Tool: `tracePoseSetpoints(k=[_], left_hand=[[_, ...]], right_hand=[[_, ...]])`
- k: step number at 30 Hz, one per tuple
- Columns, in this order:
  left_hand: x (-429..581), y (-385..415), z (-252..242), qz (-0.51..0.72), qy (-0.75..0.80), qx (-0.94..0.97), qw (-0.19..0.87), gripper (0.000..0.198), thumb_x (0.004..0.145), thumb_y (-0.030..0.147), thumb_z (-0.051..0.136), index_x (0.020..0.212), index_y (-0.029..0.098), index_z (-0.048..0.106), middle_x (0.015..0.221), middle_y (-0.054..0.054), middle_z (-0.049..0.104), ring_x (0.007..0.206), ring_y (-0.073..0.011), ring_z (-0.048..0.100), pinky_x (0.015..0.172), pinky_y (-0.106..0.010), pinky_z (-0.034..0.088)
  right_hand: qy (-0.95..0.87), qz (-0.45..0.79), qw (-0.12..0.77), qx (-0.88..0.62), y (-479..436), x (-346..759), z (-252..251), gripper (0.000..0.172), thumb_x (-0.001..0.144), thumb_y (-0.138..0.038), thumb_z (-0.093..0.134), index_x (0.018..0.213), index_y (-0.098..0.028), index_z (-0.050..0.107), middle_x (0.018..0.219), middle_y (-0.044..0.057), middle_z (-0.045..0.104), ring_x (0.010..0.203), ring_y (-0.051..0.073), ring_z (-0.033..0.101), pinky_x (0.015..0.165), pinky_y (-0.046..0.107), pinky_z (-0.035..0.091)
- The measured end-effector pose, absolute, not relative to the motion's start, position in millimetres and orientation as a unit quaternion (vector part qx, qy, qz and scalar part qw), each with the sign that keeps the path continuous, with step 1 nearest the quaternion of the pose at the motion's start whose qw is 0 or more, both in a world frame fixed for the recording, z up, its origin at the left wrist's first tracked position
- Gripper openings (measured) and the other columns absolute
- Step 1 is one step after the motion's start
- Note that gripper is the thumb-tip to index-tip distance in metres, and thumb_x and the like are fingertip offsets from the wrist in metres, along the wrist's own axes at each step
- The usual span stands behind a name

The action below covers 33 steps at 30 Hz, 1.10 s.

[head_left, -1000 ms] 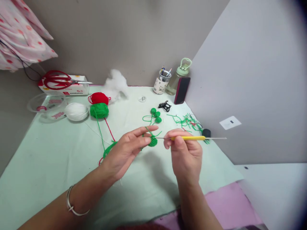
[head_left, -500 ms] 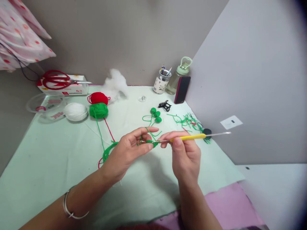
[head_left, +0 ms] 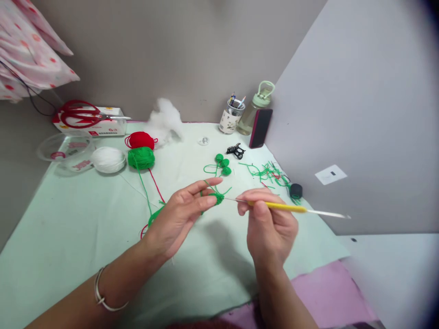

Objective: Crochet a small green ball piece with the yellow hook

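Note:
My left hand (head_left: 181, 212) pinches a small green crocheted piece (head_left: 218, 198) between thumb and fingers, with green yarn running over the raised index finger. My right hand (head_left: 270, 228) is closed around the yellow handle of a crochet hook (head_left: 281, 207). The hook's thin left end reaches the edge of the green piece; its other metal end points right. Behind my left hand lie a green yarn ball (head_left: 141, 158), a red yarn ball (head_left: 141, 140) and a white yarn ball (head_left: 109, 160). Several small green crocheted balls (head_left: 224, 163) rest beyond the hands.
Red scissors (head_left: 80, 114) lie on a box at the back left, near a clear plastic container (head_left: 75, 157). White stuffing (head_left: 166, 119), a pen cup (head_left: 230, 119), a bottle (head_left: 248, 115), a phone (head_left: 261, 129), a black clip (head_left: 236, 151) and yarn scraps (head_left: 269, 174) stand or lie farther back.
My right hand and the hook have moved right and slightly down, and the hook has tilted. The green piece has shifted slightly up and left in my left hand.

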<state>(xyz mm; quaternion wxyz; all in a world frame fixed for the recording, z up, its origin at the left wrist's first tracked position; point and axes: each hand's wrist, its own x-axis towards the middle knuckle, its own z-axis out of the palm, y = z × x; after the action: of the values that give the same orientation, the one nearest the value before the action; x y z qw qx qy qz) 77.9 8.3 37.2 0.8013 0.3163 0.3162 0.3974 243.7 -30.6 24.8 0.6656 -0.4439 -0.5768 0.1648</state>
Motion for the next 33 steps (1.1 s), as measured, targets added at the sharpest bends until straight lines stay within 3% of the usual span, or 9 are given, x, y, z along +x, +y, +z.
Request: tracePoseSetpoints(k=[3,6,13,16,19,24,28,33], left_hand=[[77,6,39,0.406,0.336,0.367,0.766,0.041,0.082,0.029,0.089,0.122,0.031,0.083,0.091,0.000,0.068,0.093,-0.0182,0.058,0.095,-0.033,0.044],[81,1,39,0.403,0.339,0.391,0.755,0.038,0.085,0.030,0.088,0.122,0.033,0.083,0.094,0.000,0.070,0.098,-0.0182,0.059,0.097,-0.032,0.043],[85,4,32,0.386,0.298,0.293,0.823,0.040,0.085,0.033,0.089,0.123,0.025,0.081,0.097,-0.003,0.076,0.101,-0.0198,0.065,0.100,-0.034,0.044],[82,9,30,0.370,0.286,0.281,0.838,0.033,0.084,0.033,0.088,0.115,0.023,0.084,0.098,-0.004,0.075,0.101,-0.0202,0.064,0.102,-0.035,0.044],[80,9,31,0.398,0.319,0.327,0.796,0.033,0.085,0.031,0.087,0.117,0.029,0.084,0.096,-0.001,0.073,0.099,-0.0194,0.061,0.101,-0.035,0.043],[81,2,32,0.390,0.335,0.417,0.749,0.041,0.086,0.033,0.087,0.126,0.035,0.081,0.106,-0.002,0.075,0.107,-0.0211,0.061,0.101,-0.036,0.043],[78,4,33,0.384,0.330,0.406,0.761,0.038,0.087,0.034,0.085,0.125,0.032,0.081,0.098,-0.002,0.070,0.102,-0.0202,0.060,0.098,-0.035,0.045],[74,8,33,0.390,0.351,0.423,0.739,0.035,0.086,0.031,0.086,0.120,0.033,0.082,0.096,0.000,0.062,0.100,-0.0182,0.056,0.093,-0.032,0.044]], right_hand=[[-0.570,0.246,0.662,-0.421,-25,242,27,0.017,0.104,-0.028,0.063,0.098,-0.025,0.079,0.090,0.005,0.077,0.076,0.018,0.068,0.063,0.033,0.058],[-0.599,0.221,0.642,-0.425,-27,239,24,0.017,0.104,-0.022,0.064,0.104,-0.028,0.080,0.095,0.004,0.080,0.084,0.019,0.073,0.068,0.033,0.060],[-0.700,-0.020,0.550,-0.456,-39,240,15,0.037,0.097,-0.009,0.069,0.123,-0.034,0.079,0.112,0.006,0.080,0.097,0.022,0.075,0.077,0.037,0.064],[-0.628,0.084,0.621,-0.462,-35,245,19,0.024,0.101,-0.015,0.065,0.112,-0.030,0.081,0.093,0.004,0.078,0.080,0.019,0.072,0.068,0.035,0.061],[-0.544,0.225,0.673,-0.448,-29,245,22,0.017,0.103,-0.028,0.065,0.100,-0.026,0.081,0.082,0.002,0.074,0.063,0.015,0.064,0.058,0.031,0.056],[-0.546,0.289,0.654,-0.436,-26,241,18,0.013,0.100,-0.030,0.071,0.098,-0.027,0.083,0.092,0.003,0.080,0.085,0.018,0.073,0.072,0.031,0.061],[-0.494,0.332,0.674,-0.437,-24,246,17,0.016,0.101,-0.034,0.069,0.097,-0.025,0.081,0.087,0.003,0.079,0.068,0.014,0.067,0.062,0.029,0.058],[-0.487,0.354,0.683,-0.413,-25,247,21,0.019,0.105,-0.034,0.063,0.097,-0.024,0.077,0.086,0.002,0.079,0.069,0.014,0.070,0.063,0.028,0.060]])
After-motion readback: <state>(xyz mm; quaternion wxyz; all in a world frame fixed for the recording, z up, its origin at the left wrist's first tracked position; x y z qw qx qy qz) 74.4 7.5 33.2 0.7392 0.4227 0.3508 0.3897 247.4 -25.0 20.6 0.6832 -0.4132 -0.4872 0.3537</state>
